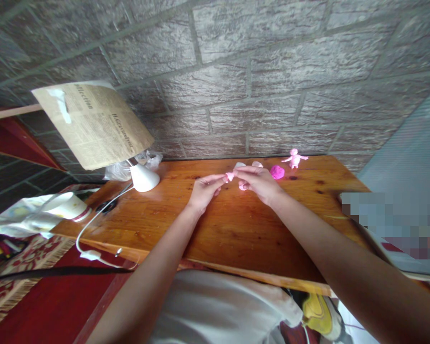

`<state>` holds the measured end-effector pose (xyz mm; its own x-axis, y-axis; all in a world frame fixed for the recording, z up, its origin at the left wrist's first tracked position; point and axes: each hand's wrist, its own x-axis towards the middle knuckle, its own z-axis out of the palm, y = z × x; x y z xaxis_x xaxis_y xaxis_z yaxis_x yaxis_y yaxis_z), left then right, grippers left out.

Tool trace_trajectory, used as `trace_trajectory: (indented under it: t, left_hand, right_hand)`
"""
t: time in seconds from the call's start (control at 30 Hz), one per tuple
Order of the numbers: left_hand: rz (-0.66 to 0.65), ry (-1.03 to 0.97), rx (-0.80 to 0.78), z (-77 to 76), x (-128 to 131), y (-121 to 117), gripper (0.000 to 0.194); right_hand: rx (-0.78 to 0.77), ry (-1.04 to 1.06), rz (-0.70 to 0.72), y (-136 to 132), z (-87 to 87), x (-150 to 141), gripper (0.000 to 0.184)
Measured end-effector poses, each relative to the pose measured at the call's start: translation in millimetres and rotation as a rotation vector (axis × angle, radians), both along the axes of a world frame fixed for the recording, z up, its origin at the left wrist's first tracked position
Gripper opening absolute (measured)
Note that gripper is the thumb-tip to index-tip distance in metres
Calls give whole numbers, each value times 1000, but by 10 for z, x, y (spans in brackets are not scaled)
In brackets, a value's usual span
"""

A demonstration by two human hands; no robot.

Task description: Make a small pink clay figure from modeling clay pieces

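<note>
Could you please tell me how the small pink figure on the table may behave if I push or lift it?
The pink figure would probably tip if pushed high up, since it stands upright on short legs. Its thin, outstretched arms might bend or snap if pinched. It is likely light, being much smaller than the lamp.

My one head-worn camera looks forward and down, close over a glossy brown wooden table (236, 234), facing a grey stone-block wall (222, 71).

Wooden table (236, 234) with lamp (102, 131), figurine (294, 159)
</note>
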<state>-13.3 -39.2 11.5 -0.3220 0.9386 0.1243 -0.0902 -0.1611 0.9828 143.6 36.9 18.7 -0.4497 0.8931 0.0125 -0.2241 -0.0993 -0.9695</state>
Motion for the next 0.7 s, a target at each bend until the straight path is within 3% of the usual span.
trace_trajectory:
  t: [0.7]
  left_hand:
    - [49,-24,-28,3,-16,1,39]
  right_hand:
    - [3,8,-15,-10,7,-8,37]
